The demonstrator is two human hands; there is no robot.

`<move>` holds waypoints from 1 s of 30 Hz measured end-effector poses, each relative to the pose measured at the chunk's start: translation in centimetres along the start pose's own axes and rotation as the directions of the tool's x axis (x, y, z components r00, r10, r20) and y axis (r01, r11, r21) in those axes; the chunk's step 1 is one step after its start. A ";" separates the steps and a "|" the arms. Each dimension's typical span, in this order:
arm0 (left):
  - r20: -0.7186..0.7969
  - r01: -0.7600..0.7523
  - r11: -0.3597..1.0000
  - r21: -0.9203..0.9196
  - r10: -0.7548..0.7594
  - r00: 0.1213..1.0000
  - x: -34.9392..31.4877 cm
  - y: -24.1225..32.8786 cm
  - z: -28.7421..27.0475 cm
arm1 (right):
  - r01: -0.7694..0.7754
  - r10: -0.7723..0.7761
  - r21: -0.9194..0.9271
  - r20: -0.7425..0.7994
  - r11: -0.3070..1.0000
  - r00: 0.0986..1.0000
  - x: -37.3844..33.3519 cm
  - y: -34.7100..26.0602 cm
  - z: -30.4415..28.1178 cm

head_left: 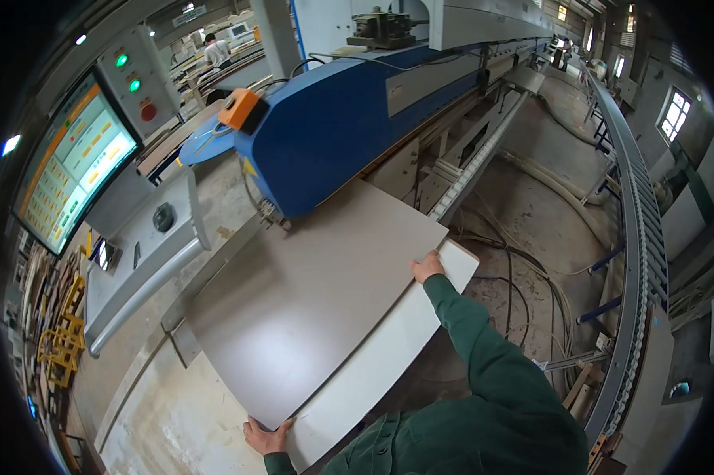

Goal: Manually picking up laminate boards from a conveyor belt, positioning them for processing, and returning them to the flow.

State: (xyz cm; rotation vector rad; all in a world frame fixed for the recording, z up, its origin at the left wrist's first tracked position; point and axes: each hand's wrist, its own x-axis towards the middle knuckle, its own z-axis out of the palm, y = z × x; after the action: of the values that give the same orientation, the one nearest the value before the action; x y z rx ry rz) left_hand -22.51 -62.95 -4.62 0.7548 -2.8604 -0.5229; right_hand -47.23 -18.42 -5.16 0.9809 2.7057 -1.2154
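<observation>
A large flat grey-beige panel (309, 293) lies over a white work surface (373, 356), its far end under the blue housing of a long machine (317, 134). My left hand (267, 435) holds the panel's near left corner, thumb along the edge and the other fingers at its side. Farther right, my right hand (428, 267) grips the panel's near edge close to its right corner; part of its fingers is hidden. Both arms are in dark green sleeves.
At left stand a lit touch screen (76, 162), a button panel (139, 87) and a grey console (147, 253) with a black knob. A roller conveyor (638, 206) runs along the right. Cables (531, 277) and hoses lie on the floor between. A person (216, 52) is in the background.
</observation>
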 end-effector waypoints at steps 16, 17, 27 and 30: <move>0.002 0.055 0.993 0.104 -0.056 0.998 -1.0 11.2 3.6 | 0.276 -0.280 0.069 0.058 0.959 0.958 5.5 7.9 -7.9; 0.010 0.045 0.994 0.099 -0.047 0.999 -1.0 11.7 3.8 | 0.333 -0.339 0.098 0.057 0.938 0.939 5.0 10.2 -8.6; 0.217 0.030 0.923 0.383 -0.122 0.969 0.6 20.2 4.9 | 0.138 -0.079 0.282 -0.213 0.950 0.974 -7.4 41.8 -23.9; 0.173 0.118 0.768 0.630 -0.287 0.942 -0.9 27.7 5.0 | -0.091 0.210 0.339 -0.335 0.936 0.918 -13.9 49.3 -29.7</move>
State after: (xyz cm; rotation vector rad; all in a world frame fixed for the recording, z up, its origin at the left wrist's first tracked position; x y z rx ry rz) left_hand -35.37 -38.45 0.82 1.1793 -3.2348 0.3682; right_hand -2.08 18.93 -13.80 1.5756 2.6623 -1.6140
